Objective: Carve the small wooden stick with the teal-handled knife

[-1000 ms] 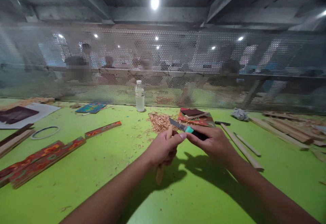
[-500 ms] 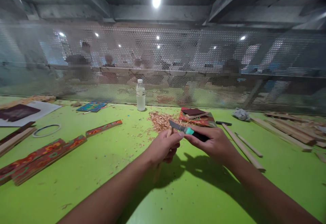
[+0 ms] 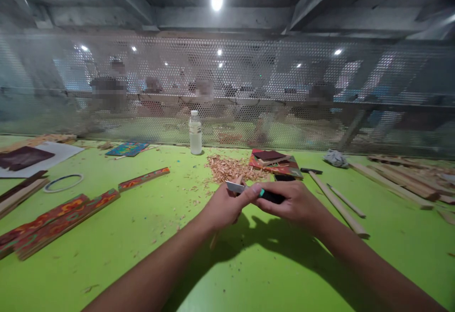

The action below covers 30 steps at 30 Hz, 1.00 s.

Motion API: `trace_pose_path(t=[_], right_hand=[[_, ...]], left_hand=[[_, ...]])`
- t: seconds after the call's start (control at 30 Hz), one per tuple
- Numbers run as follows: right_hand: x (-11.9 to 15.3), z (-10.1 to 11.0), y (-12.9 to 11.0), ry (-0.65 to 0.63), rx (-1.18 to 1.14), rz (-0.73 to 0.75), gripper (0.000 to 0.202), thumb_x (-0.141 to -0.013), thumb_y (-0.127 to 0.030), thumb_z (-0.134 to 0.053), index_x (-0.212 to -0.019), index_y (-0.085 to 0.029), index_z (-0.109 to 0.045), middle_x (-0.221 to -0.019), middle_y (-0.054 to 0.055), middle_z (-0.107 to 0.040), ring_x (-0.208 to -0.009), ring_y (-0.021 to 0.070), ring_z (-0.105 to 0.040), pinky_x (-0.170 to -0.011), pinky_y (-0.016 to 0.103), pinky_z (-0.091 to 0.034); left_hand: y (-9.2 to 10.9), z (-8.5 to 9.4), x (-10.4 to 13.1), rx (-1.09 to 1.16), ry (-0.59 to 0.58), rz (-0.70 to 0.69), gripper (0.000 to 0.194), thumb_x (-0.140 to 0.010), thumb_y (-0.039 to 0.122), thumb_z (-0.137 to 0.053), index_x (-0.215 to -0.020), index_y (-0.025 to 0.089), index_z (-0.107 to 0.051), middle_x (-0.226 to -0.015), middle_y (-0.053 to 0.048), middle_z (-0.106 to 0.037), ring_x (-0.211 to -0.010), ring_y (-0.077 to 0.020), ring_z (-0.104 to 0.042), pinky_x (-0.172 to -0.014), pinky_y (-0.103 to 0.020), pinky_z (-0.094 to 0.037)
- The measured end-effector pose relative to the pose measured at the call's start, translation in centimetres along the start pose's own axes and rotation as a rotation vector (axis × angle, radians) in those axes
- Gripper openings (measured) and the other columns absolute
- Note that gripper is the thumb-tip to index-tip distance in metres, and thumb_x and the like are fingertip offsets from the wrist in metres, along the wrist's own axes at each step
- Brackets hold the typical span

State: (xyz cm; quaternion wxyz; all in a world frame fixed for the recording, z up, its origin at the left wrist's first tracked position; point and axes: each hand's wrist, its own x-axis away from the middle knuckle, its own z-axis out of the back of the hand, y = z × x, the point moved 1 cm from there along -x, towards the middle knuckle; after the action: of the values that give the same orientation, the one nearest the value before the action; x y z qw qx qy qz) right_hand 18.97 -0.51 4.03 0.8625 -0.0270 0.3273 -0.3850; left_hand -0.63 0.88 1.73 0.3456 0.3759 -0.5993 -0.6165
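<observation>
My left hand (image 3: 227, 208) is closed around a thin wooden stick (image 3: 213, 241), whose lower end sticks out below the fist and whose tip shows above it. In my right hand (image 3: 289, 200) is a utility knife (image 3: 269, 195) with a black and green handle. Its blade (image 3: 235, 187) points left and lies across the stick's upper part. The left thumb presses near the base of the blade, and the two hands meet there. Just beyond them lies a heap of wood shavings (image 3: 227, 167).
A water bottle (image 3: 195, 134) stands behind the shavings. Painted wood strips (image 3: 67, 222) and a tape roll (image 3: 64, 182) lie on the left. Sandpaper on a painted board (image 3: 273, 158), a hammer-like tool (image 3: 334, 200) and wooden strips (image 3: 394, 186) lie to the right. A perforated screen (image 3: 227, 80) closes the back.
The knife has come down and toward me, its blade turning flatter over the stick. Both hands stay close together, with the left fist slightly lower.
</observation>
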Motion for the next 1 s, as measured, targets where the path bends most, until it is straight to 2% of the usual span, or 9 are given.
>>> trace_pose_path(t=[0.23,0.37,0.5,0.6,0.83,1.0], right_hand=[[0.2,0.0,-0.1,0.036,0.067,-0.043,0.023,-0.097,-0.041,-0.063,-0.098,-0.025,-0.079,-0.081,0.003,-0.079,-0.065,0.0175,-0.068,-0.061,0.028,-0.047],[0.2,0.0,-0.4,0.08,0.091,-0.07,0.025,-0.096,-0.044,-0.064,-0.096,-0.025,-0.079,-0.081,0.003,-0.079,-0.065,0.018,-0.068,-0.061,0.028,-0.048],[0.2,0.7,-0.6,0.176,0.123,-0.144,0.032,-0.098,-0.048,-0.063,-0.107,-0.021,-0.078,-0.09,0.005,-0.08,-0.071,0.0198,-0.071,-0.065,0.028,-0.051],[0.2,1.4,-0.5,0.202,0.142,-0.174,0.035,-0.098,-0.049,-0.064,-0.104,-0.018,-0.079,-0.08,0.004,-0.078,-0.065,0.0182,-0.067,-0.061,0.027,-0.048],[-0.1,1.1,-0.3,0.0,0.049,-0.05,0.029,-0.097,-0.046,-0.063,-0.093,-0.022,-0.079,-0.065,-0.002,-0.069,-0.054,0.0122,-0.057,-0.051,0.022,-0.042],[-0.1,0.8,-0.2,-0.063,0.023,-0.016,0.031,-0.097,-0.044,-0.061,-0.086,-0.021,-0.078,-0.064,-0.001,-0.067,-0.052,0.0113,-0.055,-0.051,0.021,-0.041]], left_hand=[[-0.3,0.3,-0.4,-0.104,0.004,-0.033,0.06,-0.082,0.075,-0.065,-0.064,0.024,-0.041,-0.047,0.009,-0.034,-0.039,-0.0082,-0.031,-0.041,-0.024,-0.023],[-0.1,0.3,-0.4,-0.14,0.048,-0.034,0.061,-0.083,0.078,-0.061,-0.064,0.025,-0.039,-0.046,0.008,-0.037,-0.037,-0.0085,-0.034,-0.039,-0.024,-0.025],[-0.2,0.2,-0.5,-0.124,0.078,-0.024,0.06,-0.085,0.08,-0.056,-0.068,0.024,-0.041,-0.049,0.007,-0.04,-0.038,-0.0086,-0.036,-0.039,-0.024,-0.027],[-0.4,0.2,-0.6,-0.096,0.061,-0.015,0.061,-0.082,0.082,-0.059,-0.07,0.025,-0.04,-0.053,0.008,-0.04,-0.038,-0.0087,-0.035,-0.038,-0.024,-0.028],[-0.2,0.2,-0.4,-0.079,-0.012,-0.011,0.063,-0.071,0.078,-0.074,-0.066,0.025,-0.04,-0.052,0.009,-0.035,-0.043,-0.0091,-0.033,-0.041,-0.025,-0.027],[-0.1,-0.2,-0.1,-0.076,-0.019,-0.039,0.06,-0.073,0.079,-0.071,-0.068,0.022,-0.052,-0.05,0.007,-0.037,-0.048,-0.0116,-0.034,-0.049,-0.027,-0.026]])
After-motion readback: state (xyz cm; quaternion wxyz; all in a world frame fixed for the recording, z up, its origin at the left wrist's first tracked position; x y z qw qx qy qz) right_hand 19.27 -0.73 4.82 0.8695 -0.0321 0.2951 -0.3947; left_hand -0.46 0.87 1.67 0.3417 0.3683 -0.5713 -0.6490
